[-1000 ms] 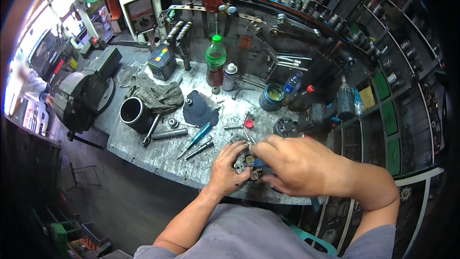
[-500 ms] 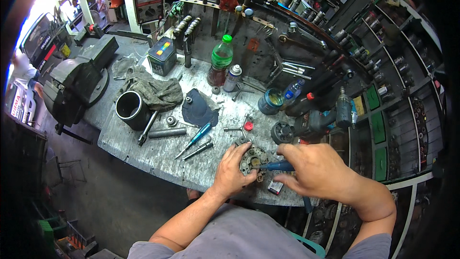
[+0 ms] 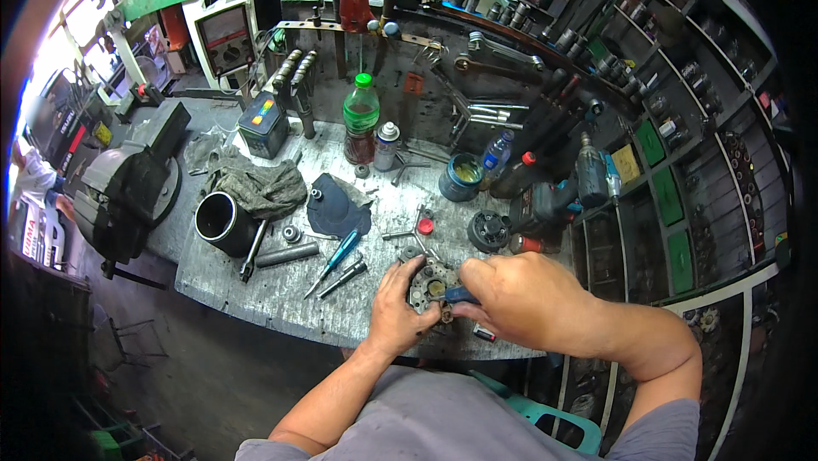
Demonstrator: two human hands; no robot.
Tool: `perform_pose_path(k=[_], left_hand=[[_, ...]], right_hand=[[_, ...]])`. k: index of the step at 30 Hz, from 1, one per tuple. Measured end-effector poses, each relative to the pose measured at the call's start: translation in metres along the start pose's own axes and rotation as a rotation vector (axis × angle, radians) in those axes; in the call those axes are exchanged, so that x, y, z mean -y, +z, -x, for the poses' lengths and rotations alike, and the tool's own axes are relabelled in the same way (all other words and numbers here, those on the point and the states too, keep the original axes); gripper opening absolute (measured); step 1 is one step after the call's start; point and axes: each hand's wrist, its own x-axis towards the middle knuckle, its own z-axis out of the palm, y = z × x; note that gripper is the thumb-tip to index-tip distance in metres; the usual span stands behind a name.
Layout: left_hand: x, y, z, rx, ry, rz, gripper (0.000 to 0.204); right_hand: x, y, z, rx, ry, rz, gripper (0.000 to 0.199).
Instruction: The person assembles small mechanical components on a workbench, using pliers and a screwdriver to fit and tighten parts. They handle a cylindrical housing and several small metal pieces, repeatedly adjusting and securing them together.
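Note:
Near the bench's front edge lies a round metal part (image 3: 435, 280) with several holes and a yellowish centre. My left hand (image 3: 395, 312) is closed around its left side, thumb at the near edge and fingers at the far edge. A blue-handled screwdriver (image 3: 461, 295) is gripped in my right hand (image 3: 521, 299), and its tip points at the middle of the part. My right fingers hide most of the handle. A small box (image 3: 484, 334) lies partly under my right hand. Beyond the part are a three-armed wrench (image 3: 419, 231) and a red cap (image 3: 425, 227).
A second screwdriver (image 3: 339, 255), sockets (image 3: 342, 278), a black cylinder (image 3: 226, 221) and a rag (image 3: 256, 184) lie to the left. Bottles (image 3: 361, 116), a spray can (image 3: 386, 147) and a drill (image 3: 545, 198) stand farther back. A vise (image 3: 128, 180) is at the far left.
The view has shifted, so the bench things sit farther left. My right hand has closed in on the screwdriver handle and moved nearer the metal part. My left hand keeps its hold.

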Motion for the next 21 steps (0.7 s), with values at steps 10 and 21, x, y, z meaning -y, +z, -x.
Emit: perform_pose_path(k=[10,21], left_hand=[[0.005,0.007,0.002,-0.050,0.025,0.093,0.076],[0.022,-0.002,0.002,0.054,0.229,-0.245,0.073]], right_hand=[[-0.049,0.041,-0.019,-0.225,-0.512,-0.569,0.030],[-0.043,0.107,-0.055,-0.600,-0.720,-1.280,0.009]])
